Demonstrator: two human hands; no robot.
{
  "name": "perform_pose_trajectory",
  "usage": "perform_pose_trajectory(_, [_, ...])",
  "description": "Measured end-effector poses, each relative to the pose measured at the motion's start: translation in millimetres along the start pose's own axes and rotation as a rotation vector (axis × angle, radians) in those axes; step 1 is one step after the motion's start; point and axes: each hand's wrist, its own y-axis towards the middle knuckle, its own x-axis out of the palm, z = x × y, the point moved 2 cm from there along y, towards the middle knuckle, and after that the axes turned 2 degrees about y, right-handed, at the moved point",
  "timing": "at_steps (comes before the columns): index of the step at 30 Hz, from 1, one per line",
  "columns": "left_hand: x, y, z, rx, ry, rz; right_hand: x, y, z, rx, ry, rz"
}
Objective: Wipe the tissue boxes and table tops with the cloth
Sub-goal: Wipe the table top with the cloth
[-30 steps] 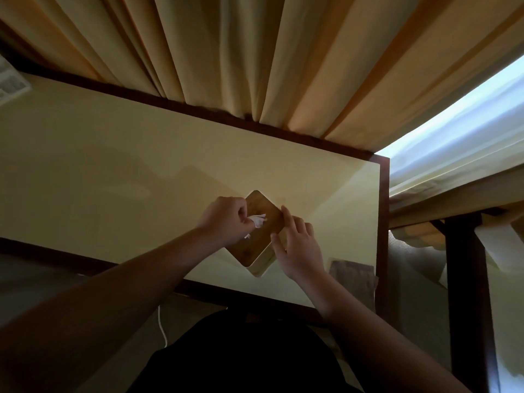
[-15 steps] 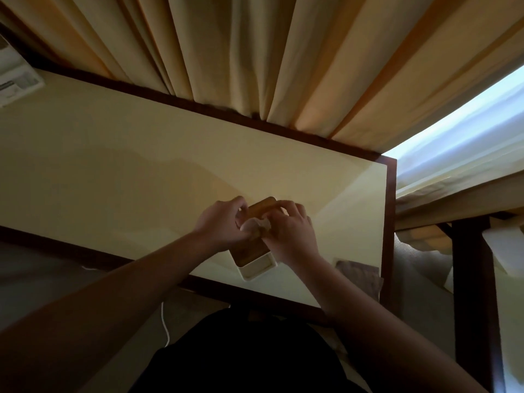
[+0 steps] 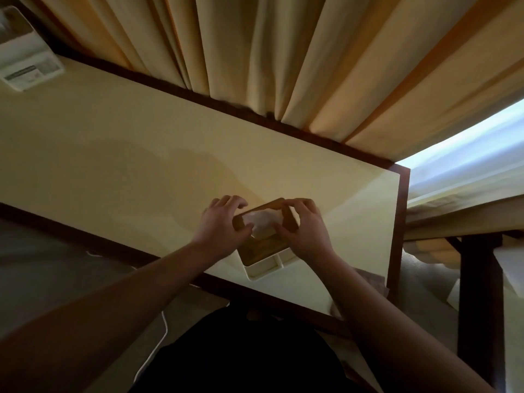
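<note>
While the tissue box (image 3: 265, 245) sits close to the near edge of the surface (image 3: 113, 154), toward its right end, both hands work at its top. Its white base shows at the near end and a wooden lid covers the rest. The box lies flat, its long axis running from the near edge away and slightly leftward toward the curtain.

At the box's left flank is the left hand (image 3: 222, 224), its fingers curled over the lid's left edge and its thumb against a white tissue (image 3: 263, 222) bunched on the lid. From the other side the right hand (image 3: 304, 228) mirrors it, fingers bent over the lid's far right corner and thumb touching the tissue. This two-sided hold probably steadies the box while the tissue is tucked or smoothed.

A brownish cloth (image 3: 371, 280) lies near the surface's right corner, apart from both hands, so wiping is likely not yet under way.

Farther back, a white device (image 3: 27, 61) rests at the far left corner, and curtains (image 3: 255, 52) hang beyond.
</note>
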Motion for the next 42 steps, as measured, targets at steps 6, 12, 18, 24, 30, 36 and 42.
perform_pose_trajectory(6, [19.9,-53.0,-7.3,-0.311,-0.177,0.067,3.0,-18.7,19.4,0.068,0.007,-0.003])
perform_pose_trajectory(12, [39.7,-66.1,0.1,-0.481,-0.462,0.048,-3.2,-21.8,22.9,0.059,0.051,0.02])
perform_pose_trajectory(18, [33.8,-38.2,20.5,-0.302,-0.403,0.071,-25.9,-29.9,30.2,0.146,0.14,0.142])
perform_pose_trajectory(24, [31.4,24.8,60.1,-0.17,-0.388,0.041,-65.0,-29.9,48.7,0.234,0.255,0.3])
perform_pose_trajectory(30, [43.6,102.5,124.3,-0.002,-0.302,-0.047,-109.1,-14.4,76.4,0.328,0.352,0.516])
perform_pose_trajectory(36, [78.4,182.8,195.2,0.121,-0.264,-0.152,-150.7,15.1,124.5,0.45,0.386,0.7])
perform_pose_trajectory(42, [138.5,245.8,240.7,0.163,-0.236,-0.266,-178.6,38.0,172.4,0.571,0.471,0.844])
